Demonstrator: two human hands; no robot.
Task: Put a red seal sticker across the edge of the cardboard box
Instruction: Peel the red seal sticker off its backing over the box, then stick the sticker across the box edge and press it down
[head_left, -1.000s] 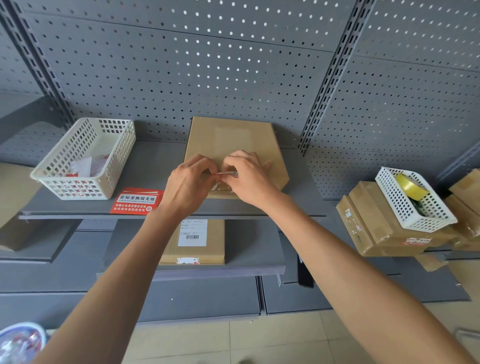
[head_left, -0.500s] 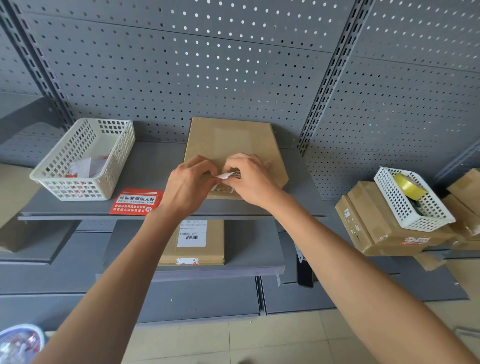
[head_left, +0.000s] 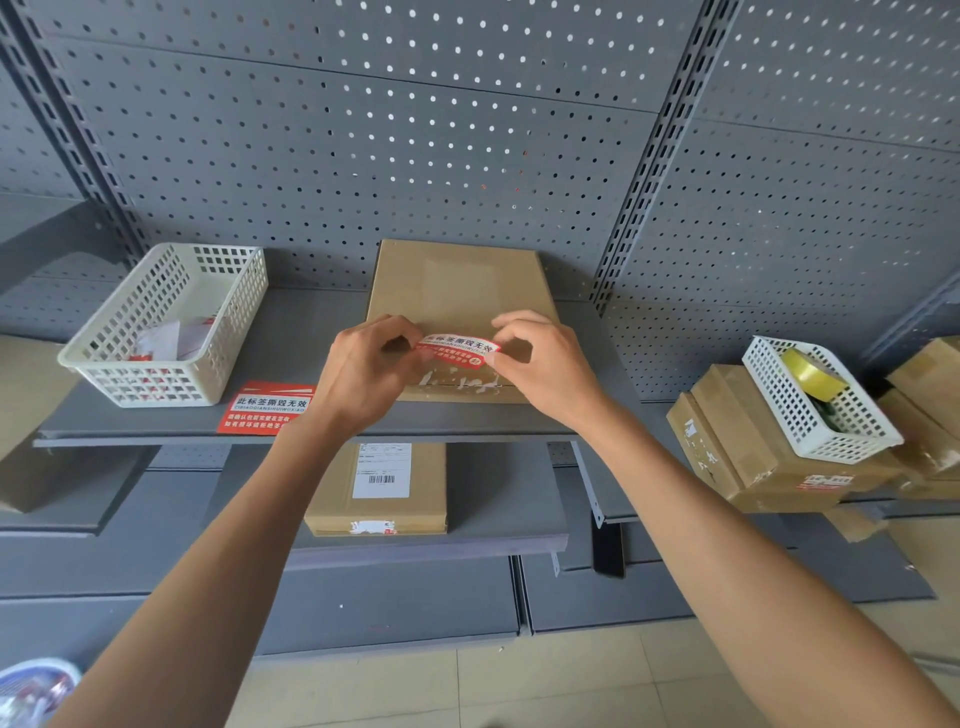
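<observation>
Since 0.5 s ago, both hands have drawn apart: left hand (head_left: 363, 371) and right hand (head_left: 545, 364) each pinch 1 end of the red rectangular seal sticker (head_left: 457, 351), stretched between them just above the flat brown cardboard box (head_left: 457, 286).

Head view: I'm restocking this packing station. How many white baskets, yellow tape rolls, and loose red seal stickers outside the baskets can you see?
White baskets: 2
Yellow tape rolls: 1
Loose red seal stickers: 2, one held between the left hand and right hand, one lying on the shelf
Total: 5
</observation>
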